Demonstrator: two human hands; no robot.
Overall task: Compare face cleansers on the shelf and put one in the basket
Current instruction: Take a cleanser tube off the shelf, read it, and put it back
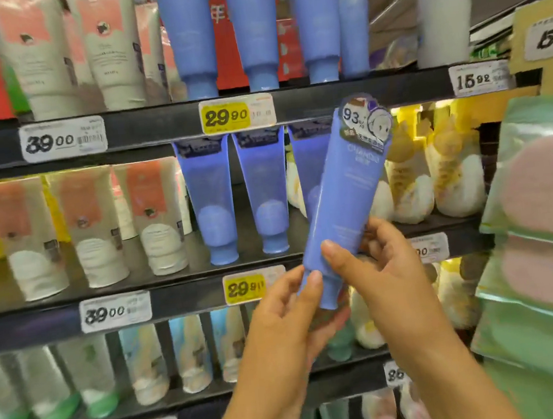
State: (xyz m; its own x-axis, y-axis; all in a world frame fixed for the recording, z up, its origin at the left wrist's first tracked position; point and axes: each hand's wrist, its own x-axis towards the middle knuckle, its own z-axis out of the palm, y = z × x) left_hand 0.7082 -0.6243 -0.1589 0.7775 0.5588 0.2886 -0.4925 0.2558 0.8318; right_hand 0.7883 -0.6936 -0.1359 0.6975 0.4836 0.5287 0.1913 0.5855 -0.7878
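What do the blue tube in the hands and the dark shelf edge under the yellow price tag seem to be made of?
Blue cleanser tube: probably soft matte plastic; smooth, evenly coloured, with a flat crimped top. Dark shelf edge: perhaps painted metal or hard plastic; straight, with a faint sheen. The blur leaves this open.

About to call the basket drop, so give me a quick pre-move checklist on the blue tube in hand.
1. Blue tube off the shelf: ok.
2. Right hand grips the tube's lower body: ok.
3. Left hand supports the cap end: ok.
4. Price known: yellow tag under the same blue tubes reads 29.90: ok.
5. Basket in sight: not ok, not visible.
6. Compared with the white and orange tubes: cannot tell.
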